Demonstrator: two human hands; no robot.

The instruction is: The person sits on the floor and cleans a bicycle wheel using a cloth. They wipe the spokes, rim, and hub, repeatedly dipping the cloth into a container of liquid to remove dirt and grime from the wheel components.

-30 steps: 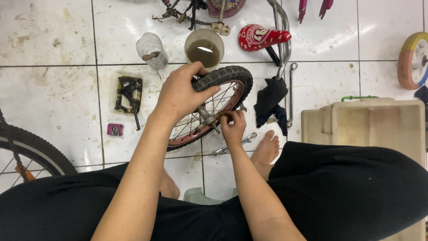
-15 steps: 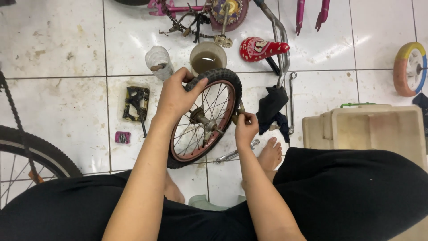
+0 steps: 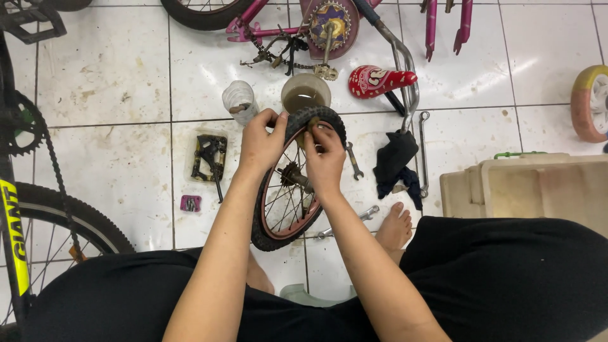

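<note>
On stained white floor tiles (image 3: 114, 82), the left hand (image 3: 259, 145) and right hand (image 3: 324, 161) curl their fingers around the wheel (image 3: 288, 190) upright between 2 bikes.

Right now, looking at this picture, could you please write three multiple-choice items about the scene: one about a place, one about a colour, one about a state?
1. Where is the red saddle?
A. On the tiled floor beyond the small wheel
B. On the person's lap
C. On top of the beige box

2. What colour is the rim of the small wheel?
A. Yellow
B. Pink-red
C. Blue

3. How is the small wheel held?
A. Lying flat on the floor, untouched
B. Upright, with both hands at its top
C. Hanging from a hook

Answers:
1 A: the saddle lies on the white tiles past the wheel.
2 B: a pink-red rim shows inside the black tyre.
3 B: the left hand and right hand grip the tyre's upper edge.
</note>
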